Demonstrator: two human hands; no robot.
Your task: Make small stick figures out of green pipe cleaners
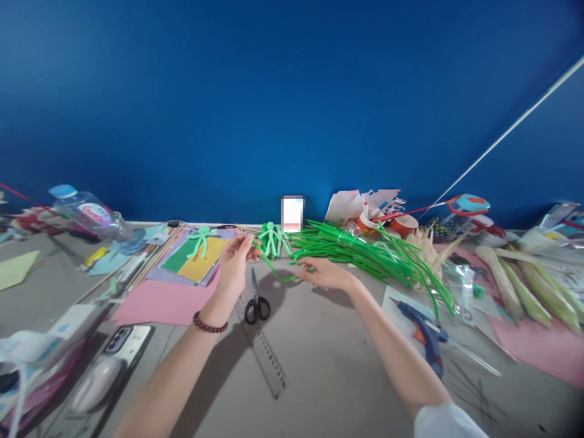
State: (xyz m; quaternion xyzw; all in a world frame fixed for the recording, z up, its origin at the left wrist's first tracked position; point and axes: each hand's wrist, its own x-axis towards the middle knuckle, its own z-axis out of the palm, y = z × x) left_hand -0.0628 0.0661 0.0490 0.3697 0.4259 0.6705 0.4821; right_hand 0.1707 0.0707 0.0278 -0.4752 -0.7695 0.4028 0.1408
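My left hand (236, 258), with a dark bead bracelet on the wrist, pinches one end of a bent green pipe cleaner (276, 275). The other end meets the fingertips of my right hand (319, 271), which are closed on it over the table. Just behind lie light green pipe-cleaner figures (272, 238). A large bundle of green pipe cleaners (360, 249) spreads to the right, beyond my right hand. Below the left hand, black-handled scissors (256, 307) rest partly over a clear ruler (267, 356).
Left of my hands lie pink paper (159, 302), another green figure (199, 240) on coloured sheets, a phone (130, 340) and a plastic bottle (93, 213). A glue gun (422, 337), paper cups (404, 225) and corn husks (524, 292) sit to the right. A blue wall (292, 109) stands behind.
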